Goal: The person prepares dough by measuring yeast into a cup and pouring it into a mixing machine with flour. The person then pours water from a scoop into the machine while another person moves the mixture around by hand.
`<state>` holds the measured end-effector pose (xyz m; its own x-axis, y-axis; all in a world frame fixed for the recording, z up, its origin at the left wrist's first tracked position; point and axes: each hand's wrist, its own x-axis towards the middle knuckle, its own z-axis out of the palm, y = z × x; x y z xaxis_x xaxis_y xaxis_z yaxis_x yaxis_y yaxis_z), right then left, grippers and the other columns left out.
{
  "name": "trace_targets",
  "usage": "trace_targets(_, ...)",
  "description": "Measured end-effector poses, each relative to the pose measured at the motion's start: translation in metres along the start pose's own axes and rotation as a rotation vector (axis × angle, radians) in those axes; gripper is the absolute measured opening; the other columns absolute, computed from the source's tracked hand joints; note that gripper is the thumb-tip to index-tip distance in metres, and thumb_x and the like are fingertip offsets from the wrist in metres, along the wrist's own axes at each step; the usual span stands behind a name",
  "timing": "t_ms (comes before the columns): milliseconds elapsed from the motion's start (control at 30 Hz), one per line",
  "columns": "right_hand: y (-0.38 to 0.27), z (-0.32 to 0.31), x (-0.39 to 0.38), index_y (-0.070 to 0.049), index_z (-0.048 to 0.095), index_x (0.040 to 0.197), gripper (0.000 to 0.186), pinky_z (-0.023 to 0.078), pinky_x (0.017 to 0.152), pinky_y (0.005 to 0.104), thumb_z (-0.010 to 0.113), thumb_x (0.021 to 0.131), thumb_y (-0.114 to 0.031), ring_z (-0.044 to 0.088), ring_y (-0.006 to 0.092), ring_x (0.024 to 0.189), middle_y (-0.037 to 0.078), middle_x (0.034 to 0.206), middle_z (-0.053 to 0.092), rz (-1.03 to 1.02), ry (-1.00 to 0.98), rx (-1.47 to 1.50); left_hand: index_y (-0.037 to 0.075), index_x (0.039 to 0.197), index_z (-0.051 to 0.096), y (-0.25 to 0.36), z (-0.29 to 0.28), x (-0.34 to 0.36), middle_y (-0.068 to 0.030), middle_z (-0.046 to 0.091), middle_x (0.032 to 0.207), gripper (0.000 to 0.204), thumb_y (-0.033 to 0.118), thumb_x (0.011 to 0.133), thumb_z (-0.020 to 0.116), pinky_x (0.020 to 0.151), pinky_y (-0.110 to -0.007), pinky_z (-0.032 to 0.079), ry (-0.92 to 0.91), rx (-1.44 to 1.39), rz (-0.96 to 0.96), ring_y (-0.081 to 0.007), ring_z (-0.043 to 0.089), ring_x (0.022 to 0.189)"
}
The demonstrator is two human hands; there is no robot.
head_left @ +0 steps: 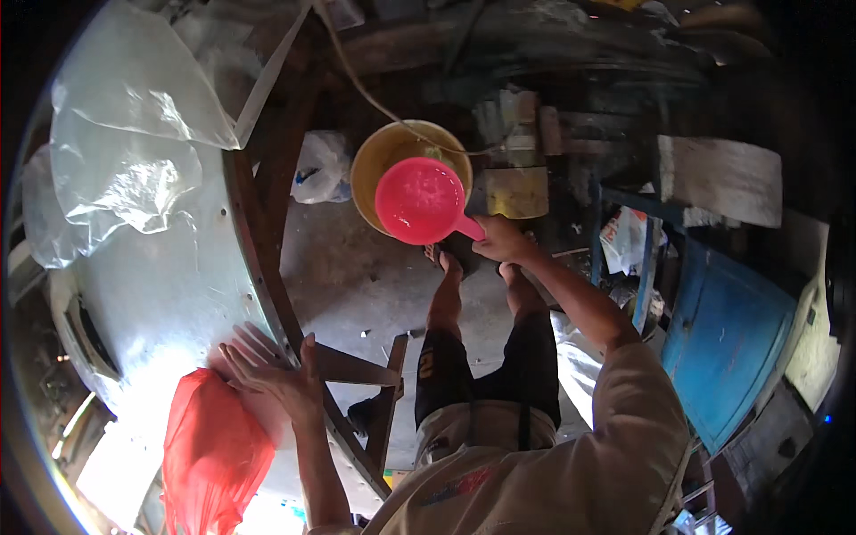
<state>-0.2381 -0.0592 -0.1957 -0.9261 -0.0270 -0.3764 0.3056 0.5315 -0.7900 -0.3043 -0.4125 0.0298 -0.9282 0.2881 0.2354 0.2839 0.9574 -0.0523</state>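
My right hand (501,241) grips the handle of a pink water dipper (419,201), its fingers closed round it. Clear water with a few bubbles shows in the dipper's bowl. The dipper is over a yellowish bucket (365,183) and hides much of its inside. On the left, my left hand (283,382) is open with its fingers spread and holds nothing. It is over the edge of a shiny metal tabletop (192,285), close beside a red plastic bag (214,446). Whether that hand touches the tabletop I cannot tell.
A thin hose (361,85) runs down across the bucket's top. Beside the bucket are a clear plastic bag (321,169) and a yellow container (517,193). Clear plastic sheeting (134,134) covers the table's far end. A blue panel (727,334) stands at the right.
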Motion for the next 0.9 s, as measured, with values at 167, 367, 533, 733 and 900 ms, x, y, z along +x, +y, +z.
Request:
trace_targets(167, -0.036, -0.049, -0.074, 0.002, 0.056, 0.099, 0.037, 0.048, 0.069, 0.0411, 0.061, 0.064, -0.011, 0.062, 0.0379, 0.081, 0.024, 0.084, 0.061, -0.066, 0.137, -0.033, -0.007, 0.138, 0.010, -0.002, -0.002, -0.005, -0.0279, 0.017, 0.142, 0.105, 0.058, 0.074, 0.063, 0.105, -0.060, 0.004, 0.026, 0.012, 0.007, -0.0412, 0.014, 0.134)
trace_targets(367, -0.090, -0.132, -0.200, 0.002, 0.055, 0.095, 0.034, 0.047, 0.066, 0.0398, 0.062, 0.064, -0.010, 0.062, 0.0348, 0.075, 0.022, 0.077, 0.059, 0.031, 0.323, 0.179, -0.002, 0.138, 0.021, 0.012, -0.011, -0.008, -0.0240, 0.025, 0.141, 0.093, 0.060, 0.079, 0.056, 0.103, -0.063, 0.013, 0.010, 0.239, -0.018, -0.0425, 0.023, 0.132)
trace_targets(533, -0.112, -0.207, -0.332, 0.002, 0.055, 0.086, 0.028, 0.047, 0.065, 0.0393, 0.061, 0.065, -0.015, 0.062, 0.0312, 0.070, 0.019, 0.072, 0.060, 0.194, 0.433, 0.296, -0.002, 0.139, 0.019, 0.010, -0.014, -0.008, -0.0225, 0.028, 0.140, 0.093, 0.064, 0.081, 0.048, 0.101, -0.061, 0.019, 0.022, 0.297, -0.090, -0.0378, 0.032, 0.127)
trace_targets(733, -0.132, -0.289, -0.509, 0.000, 0.055, 0.109, 0.043, 0.039, 0.042, 0.0243, 0.065, 0.069, -0.009, 0.050, 0.0089, 0.046, 0.002, 0.060, 0.054, 0.339, 0.623, 0.578, 0.000, 0.133, 0.035, -0.028, 0.021, -0.022, -0.0168, 0.043, 0.132, 0.070, 0.056, 0.090, 0.038, 0.080, -0.049, 0.045, 0.219, 0.772, -0.004, -0.0299, 0.049, 0.113)
trace_targets(900, -0.148, -0.323, -0.638, -0.001, 0.057, 0.103, 0.036, 0.038, 0.040, 0.0234, 0.068, 0.069, -0.007, 0.048, 0.0066, 0.045, -0.001, 0.056, 0.050, 0.498, 0.963, 0.692, 0.001, 0.133, 0.035, -0.016, 0.018, -0.034, -0.0172, 0.043, 0.131, 0.070, 0.056, 0.090, 0.038, 0.080, -0.049, 0.045, 0.126, 0.763, -0.060, -0.0302, 0.049, 0.112)
